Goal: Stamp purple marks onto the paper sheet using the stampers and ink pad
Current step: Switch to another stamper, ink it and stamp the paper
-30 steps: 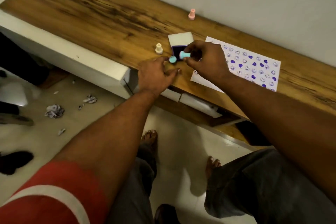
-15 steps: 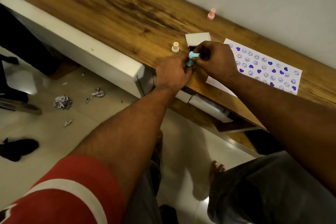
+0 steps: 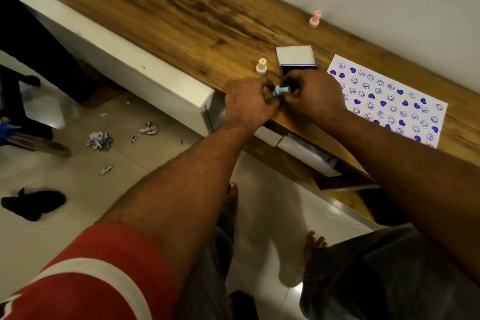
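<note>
Ideally, left hand and right hand — both pinching the teal stamper — keep it level and aligned, ink pad at twelve o'clock.

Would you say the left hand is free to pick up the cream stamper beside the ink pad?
Probably not yet: the left hand pinches the teal stamper that the right hand holds. The cream stamper stands unobstructed just beyond its knuckles, though.
</note>
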`<state>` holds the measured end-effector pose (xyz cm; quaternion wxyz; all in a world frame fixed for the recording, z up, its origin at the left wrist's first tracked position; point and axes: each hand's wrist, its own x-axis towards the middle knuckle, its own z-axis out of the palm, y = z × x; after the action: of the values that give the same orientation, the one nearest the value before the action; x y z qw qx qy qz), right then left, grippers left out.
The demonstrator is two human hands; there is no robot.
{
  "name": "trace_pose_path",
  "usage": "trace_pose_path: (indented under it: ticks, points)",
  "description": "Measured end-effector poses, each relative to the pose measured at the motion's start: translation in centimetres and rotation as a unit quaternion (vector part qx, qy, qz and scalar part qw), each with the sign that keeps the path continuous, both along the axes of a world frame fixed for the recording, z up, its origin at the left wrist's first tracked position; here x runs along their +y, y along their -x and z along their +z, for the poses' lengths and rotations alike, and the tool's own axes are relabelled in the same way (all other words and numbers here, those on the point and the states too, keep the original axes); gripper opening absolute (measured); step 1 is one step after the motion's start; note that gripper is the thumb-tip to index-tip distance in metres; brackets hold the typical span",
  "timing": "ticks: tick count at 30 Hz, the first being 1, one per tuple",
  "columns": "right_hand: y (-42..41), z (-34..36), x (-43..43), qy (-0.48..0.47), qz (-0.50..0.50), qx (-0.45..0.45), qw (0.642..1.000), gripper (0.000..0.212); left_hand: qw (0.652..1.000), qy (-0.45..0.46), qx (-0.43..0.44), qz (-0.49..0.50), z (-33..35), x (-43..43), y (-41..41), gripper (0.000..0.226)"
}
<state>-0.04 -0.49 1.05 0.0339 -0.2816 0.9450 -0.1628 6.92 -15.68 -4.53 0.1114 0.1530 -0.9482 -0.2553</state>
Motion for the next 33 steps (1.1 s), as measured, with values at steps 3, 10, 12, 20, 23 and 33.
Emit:
trace_pose_path:
  ticks: [3,10,12,20,23,33]
  points:
    - [0.2,0.0,0.0,-0.026,0.006,0.028,0.999,0.035,1.000,-0.001,0.000,-0.009,-0.2,0.1,0.1,0.040]
    - [0.7,0.6,0.0,-0.051,0.003,-0.028,0.998,0.042,0.998,0.019,0.002,-0.054,0.3,0.0,0.4,0.041]
    - [1.0,1.1,-0.3,-0.070,0.011,-0.040,0.997,0.043,0.998,0.024,0.003,-0.063,0.5,-0.1,0.3,0.040]
    - [1.5,3.6,-2.2,-0.182,0.051,-0.056,0.980,0.045,0.995,0.041,-0.019,-0.091,1.3,-0.4,0.4,0.036]
    - [1.0,4.2,-2.9,-0.230,0.065,-0.019,0.971,0.040,0.994,0.032,-0.028,-0.098,1.5,-0.5,0.4,0.033]
    - [-0.6,4.7,-2.3,-0.260,0.129,0.038,0.956,0.038,0.993,0.016,-0.003,-0.114,1.1,-0.7,0.5,0.043]
